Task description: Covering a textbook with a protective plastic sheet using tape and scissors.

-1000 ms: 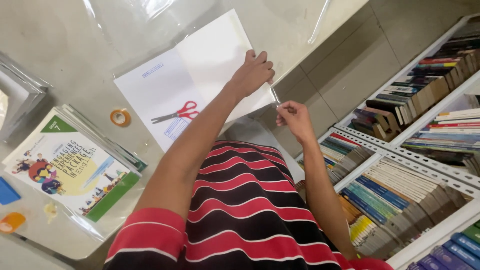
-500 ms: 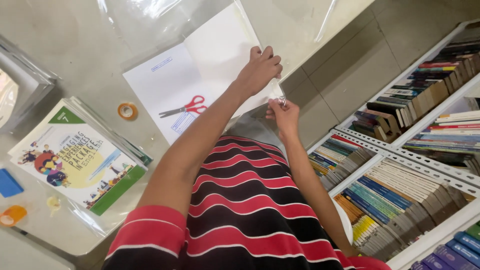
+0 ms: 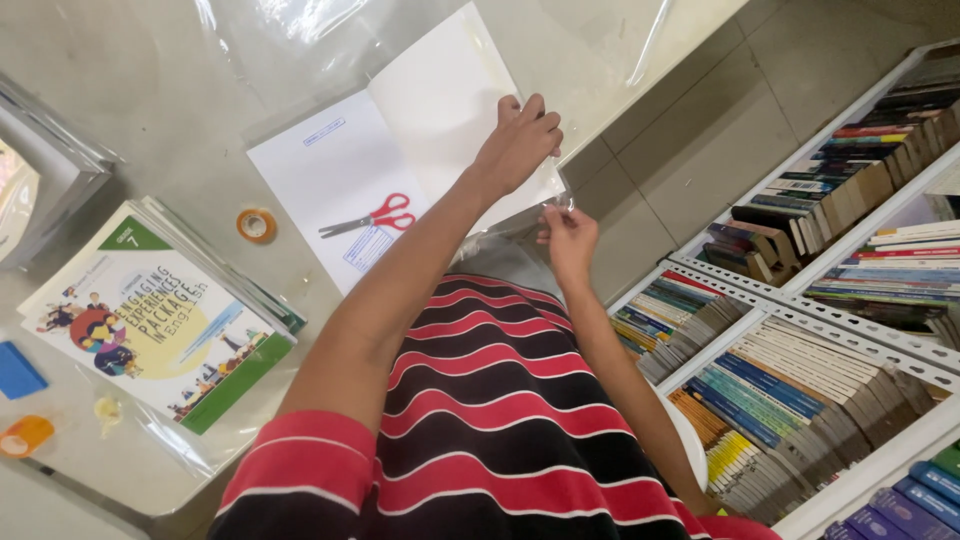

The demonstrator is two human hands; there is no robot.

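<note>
The left hand (image 3: 518, 146) presses flat on the open white book (image 3: 400, 150); the right hand (image 3: 568, 236) pinches its clear plastic cover (image 3: 553, 205); red scissors (image 3: 372, 217) lie just left.

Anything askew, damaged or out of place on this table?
Nothing damaged or spilled. The open white book lies at an angle, its corner at the table edge, where the left hand presses it and the right hand pinches the clear plastic film. Red-handled scissors rest on its page.
</note>
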